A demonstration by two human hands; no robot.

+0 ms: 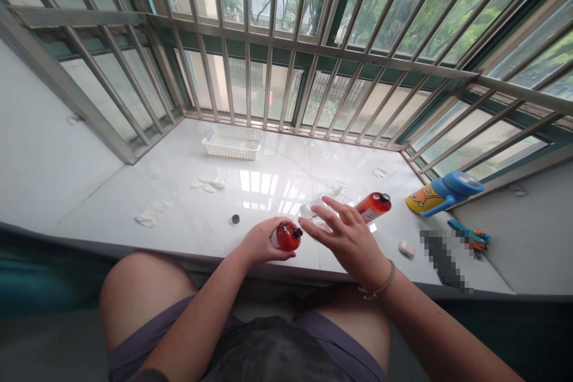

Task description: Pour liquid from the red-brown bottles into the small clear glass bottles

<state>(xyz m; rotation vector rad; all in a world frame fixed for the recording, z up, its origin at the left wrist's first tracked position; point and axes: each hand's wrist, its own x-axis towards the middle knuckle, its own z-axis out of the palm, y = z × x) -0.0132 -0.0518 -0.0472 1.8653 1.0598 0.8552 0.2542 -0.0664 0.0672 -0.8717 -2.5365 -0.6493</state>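
Note:
My left hand (pixel 264 240) is wrapped round a red-orange bottle (pixel 286 237) with a pale label and a small dark top at its neck. Fingers apart and nothing in them, my right hand (pixel 353 239) hovers just right of that bottle's neck. Partly behind it, a second red-orange bottle (pixel 375 206) with a black cap shows on the white sill. Clear plastic (pixel 333 192), perhaps wrapping, lies beyond my right fingers, partly hidden by them. A small black cap (pixel 235 219) rests on the sill left of the held bottle.
A white plastic basket (pixel 233 143) stands near the window bars (pixel 268 86). Crumpled white tissues (pixel 152 213) lie at the left. Rightward are a blue and yellow cup (pixel 441 194), a small pale object (pixel 406 249), a blurred dark object (pixel 443 259) and a blue-orange strap (pixel 470 236).

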